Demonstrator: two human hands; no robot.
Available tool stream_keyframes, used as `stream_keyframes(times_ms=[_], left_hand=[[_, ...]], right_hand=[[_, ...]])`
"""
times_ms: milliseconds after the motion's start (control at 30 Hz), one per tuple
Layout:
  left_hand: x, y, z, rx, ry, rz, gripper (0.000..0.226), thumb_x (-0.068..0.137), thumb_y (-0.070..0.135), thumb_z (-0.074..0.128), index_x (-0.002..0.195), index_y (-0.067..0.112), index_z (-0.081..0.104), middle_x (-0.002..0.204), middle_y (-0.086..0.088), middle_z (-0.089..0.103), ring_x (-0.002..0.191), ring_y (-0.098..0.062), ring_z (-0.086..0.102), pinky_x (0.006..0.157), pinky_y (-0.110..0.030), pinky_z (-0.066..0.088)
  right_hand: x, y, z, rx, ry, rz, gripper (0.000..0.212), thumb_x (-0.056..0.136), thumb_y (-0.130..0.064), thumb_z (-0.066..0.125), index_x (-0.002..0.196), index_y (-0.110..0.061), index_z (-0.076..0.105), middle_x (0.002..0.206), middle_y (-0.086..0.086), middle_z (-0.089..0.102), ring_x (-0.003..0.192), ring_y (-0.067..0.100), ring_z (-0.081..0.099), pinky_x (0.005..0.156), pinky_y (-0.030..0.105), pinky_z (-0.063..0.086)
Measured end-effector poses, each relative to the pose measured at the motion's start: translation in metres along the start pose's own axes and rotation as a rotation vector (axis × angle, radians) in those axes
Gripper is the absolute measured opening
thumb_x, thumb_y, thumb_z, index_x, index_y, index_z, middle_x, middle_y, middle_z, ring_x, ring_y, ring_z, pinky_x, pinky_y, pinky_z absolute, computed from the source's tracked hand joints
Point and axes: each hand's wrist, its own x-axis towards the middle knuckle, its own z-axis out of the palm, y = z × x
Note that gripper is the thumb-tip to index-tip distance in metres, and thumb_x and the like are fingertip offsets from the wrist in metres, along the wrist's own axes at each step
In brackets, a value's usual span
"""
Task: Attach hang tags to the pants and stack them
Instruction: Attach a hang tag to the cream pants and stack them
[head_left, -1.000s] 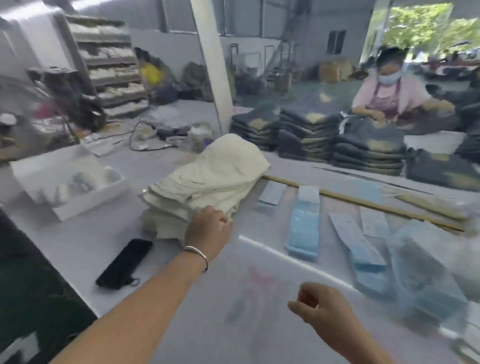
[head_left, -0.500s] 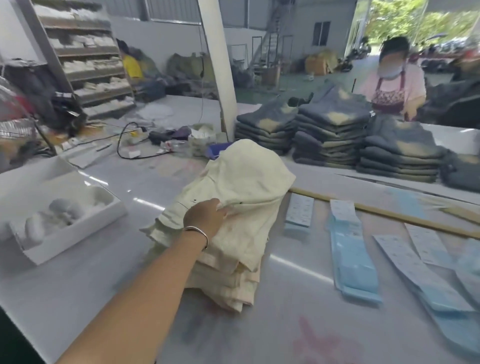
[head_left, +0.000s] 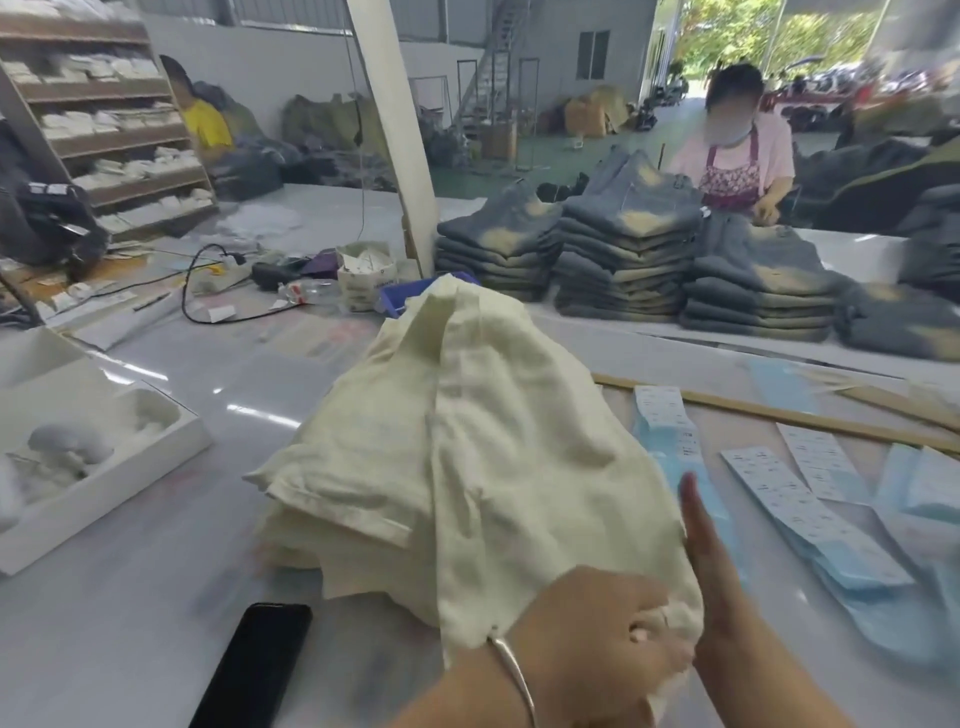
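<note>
A pile of folded cream pants (head_left: 467, 447) lies in the middle of the white table (head_left: 156, 597). My left hand (head_left: 597, 639), a silver bangle on its wrist, grips the near end of the top pair, which is pulled toward me. My right hand (head_left: 701, 551) lies with straight fingers against the right side of the same cloth. Rows of blue and white hang tags (head_left: 800, 514) are laid out on the table to the right of the pile.
A black phone (head_left: 254, 665) lies near the front edge at the left. A white box (head_left: 93, 467) with pale items stands at the left. Stacks of blue-grey jeans (head_left: 628, 254) line the far side, where a person (head_left: 737, 150) works. A wooden stick (head_left: 779, 413) lies beyond the tags.
My left hand has pulled the top cream pair toward me from the pile's top. My right hand, out of view half a second ago, now lies against the cloth.
</note>
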Motion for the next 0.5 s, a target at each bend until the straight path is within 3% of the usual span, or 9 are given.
stream_keyframes(times_ms=[67, 133, 167, 233, 300, 333, 400, 500], left_hand=[[-0.010, -0.009, 0.015, 0.001, -0.049, -0.034, 0.035, 0.087, 0.048, 0.053, 0.073, 0.016, 0.049, 0.066, 0.005, 0.050, 0.072, -0.017, 0.052, 0.073, -0.034, 0.044], [-0.018, -0.019, 0.010, -0.012, -0.007, -0.044, 0.046, 0.088, 0.053, 0.045, 0.078, 0.010, 0.057, 0.076, -0.006, 0.057, 0.074, -0.016, 0.052, 0.077, -0.040, 0.044], [-0.021, -0.026, 0.002, -0.025, 0.092, -0.037, 0.051, 0.086, 0.054, 0.044, 0.079, 0.007, 0.062, 0.079, -0.008, 0.060, 0.077, -0.017, 0.054, 0.079, -0.042, 0.046], [-0.023, -0.044, -0.027, -0.010, 0.438, -0.048, 0.044, 0.086, 0.049, 0.051, 0.079, 0.009, 0.068, 0.082, -0.004, 0.063, 0.083, -0.017, 0.057, 0.082, -0.040, 0.046], [-0.017, -0.068, -0.067, 0.206, 0.803, -0.105, 0.019, 0.089, 0.030, 0.062, 0.085, 0.013, 0.068, 0.090, -0.002, 0.064, 0.091, -0.020, 0.055, 0.084, -0.035, 0.045], [-0.010, -0.081, -0.090, 0.338, 0.908, -0.171, 0.012, 0.089, 0.023, 0.064, 0.092, 0.012, 0.069, 0.099, -0.005, 0.064, 0.098, -0.023, 0.053, 0.086, -0.035, 0.043], [0.011, -0.108, -0.135, 0.472, 0.929, -0.366, 0.026, 0.088, 0.017, 0.061, 0.113, 0.008, 0.064, 0.121, -0.011, 0.059, 0.116, -0.030, 0.047, 0.096, -0.039, 0.040], [0.042, -0.149, -0.184, 0.534, 0.730, -0.703, 0.057, 0.090, 0.036, 0.058, 0.137, 0.007, 0.043, 0.141, -0.013, 0.046, 0.133, -0.032, 0.037, 0.110, -0.045, 0.031]], right_hand=[[0.011, 0.001, 0.003, -0.215, 0.133, 0.063, 0.030, 0.087, -0.022, 0.063, 0.099, 0.004, 0.071, 0.089, 0.019, 0.073, 0.079, 0.031, 0.072, 0.063, 0.034, 0.059], [0.012, 0.002, 0.007, -0.400, 0.339, 0.049, 0.021, 0.077, 0.004, 0.060, 0.095, 0.011, 0.067, 0.078, 0.021, 0.069, 0.070, 0.032, 0.067, 0.066, 0.035, 0.056], [0.012, 0.002, 0.006, -0.441, 0.389, 0.028, 0.025, 0.074, 0.009, 0.058, 0.097, 0.011, 0.066, 0.080, 0.023, 0.068, 0.071, 0.034, 0.066, 0.068, 0.038, 0.056], [0.008, 0.000, 0.009, -0.428, 0.403, -0.017, 0.020, 0.072, 0.011, 0.055, 0.087, 0.008, 0.068, 0.070, 0.019, 0.068, 0.057, 0.029, 0.067, 0.051, 0.032, 0.055], [0.004, -0.005, 0.013, -0.413, 0.410, -0.045, 0.015, 0.072, 0.011, 0.054, 0.076, 0.005, 0.067, 0.059, 0.014, 0.065, 0.046, 0.024, 0.064, 0.040, 0.025, 0.050], [0.005, -0.006, 0.014, -0.424, 0.406, -0.050, 0.015, 0.071, 0.011, 0.053, 0.074, 0.004, 0.067, 0.059, 0.014, 0.064, 0.046, 0.024, 0.063, 0.041, 0.025, 0.050], [0.004, -0.004, 0.017, -0.470, 0.409, -0.074, 0.019, 0.066, 0.012, 0.053, 0.065, 0.000, 0.067, 0.057, 0.013, 0.061, 0.045, 0.023, 0.060, 0.042, 0.025, 0.047], [0.003, -0.003, 0.017, -0.551, 0.469, -0.129, 0.020, 0.063, 0.016, 0.050, 0.063, -0.001, 0.060, 0.052, 0.009, 0.051, 0.042, 0.021, 0.050, 0.044, 0.026, 0.039]])
